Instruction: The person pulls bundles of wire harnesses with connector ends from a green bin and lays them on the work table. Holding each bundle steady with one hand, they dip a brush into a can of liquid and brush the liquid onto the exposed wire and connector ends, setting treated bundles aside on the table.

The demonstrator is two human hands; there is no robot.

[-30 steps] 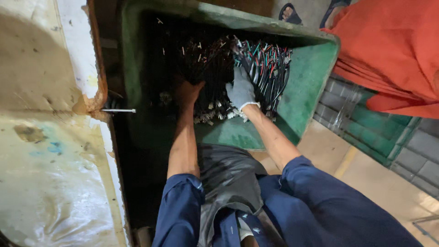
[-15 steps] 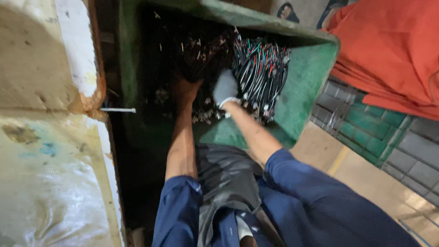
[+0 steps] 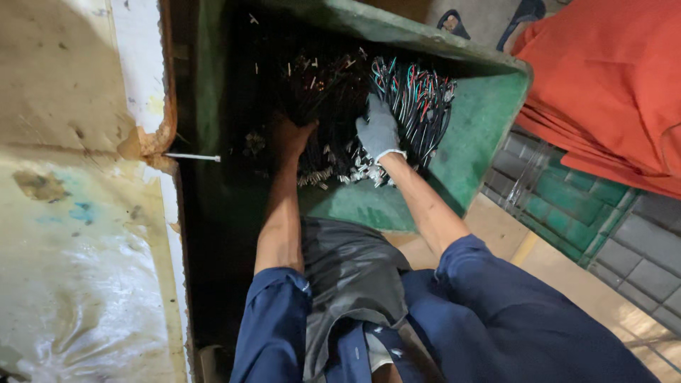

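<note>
A deep green bin (image 3: 482, 142) holds a pile of thin wires (image 3: 411, 99) in black, red, green and white, with small pale connectors at their ends. My left hand (image 3: 289, 138), bare, is pushed into the dark black wires at the bin's left side; its fingers are buried among them. My right hand (image 3: 378, 129) wears a grey glove and grips a bunch of the coloured wires near the bin's middle. Both arms reach down from blue sleeves.
A stained pale worktop (image 3: 78, 234) lies on the left, a thin white stick (image 3: 191, 157) poking from its edge. Orange cloth (image 3: 610, 92) hangs at the top right above green crates (image 3: 567, 198). A dark grey cloth (image 3: 351, 284) lies across my lap.
My right hand has shifted a little left and deeper into the wires, then closed on a bunch. The left hand has stayed in the black wires. The view has tilted slightly.
</note>
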